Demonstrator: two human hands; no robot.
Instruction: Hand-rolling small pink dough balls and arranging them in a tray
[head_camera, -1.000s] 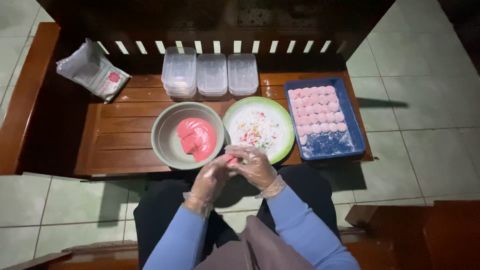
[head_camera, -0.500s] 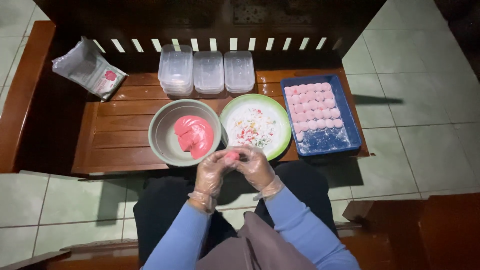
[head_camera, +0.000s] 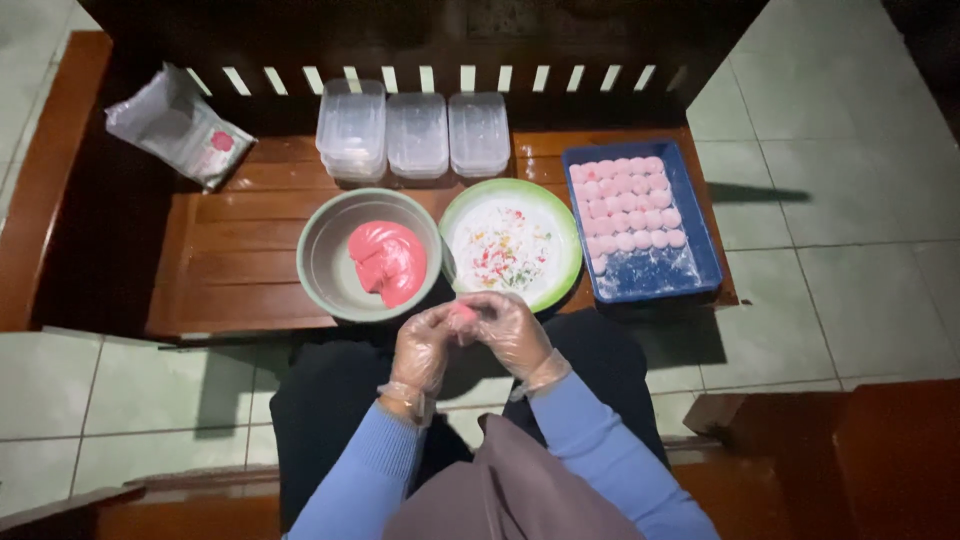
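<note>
So the person is wearing thin, clear plastic gloves on both hands, left hand (head_camera: 425, 345) and right hand (head_camera: 512, 330), crinkling at the wrists. Light blue ribbed-cuff sleeves are covering the arms, plus dark trousers and a greyish-brown cloth hanging down front.

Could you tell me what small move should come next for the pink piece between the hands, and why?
Probably setting it in the blue tray. Both gloved hands, left hand and right hand, cup a small pink dough piece, and the tray's rows of pink balls leave its near part bare.
</note>
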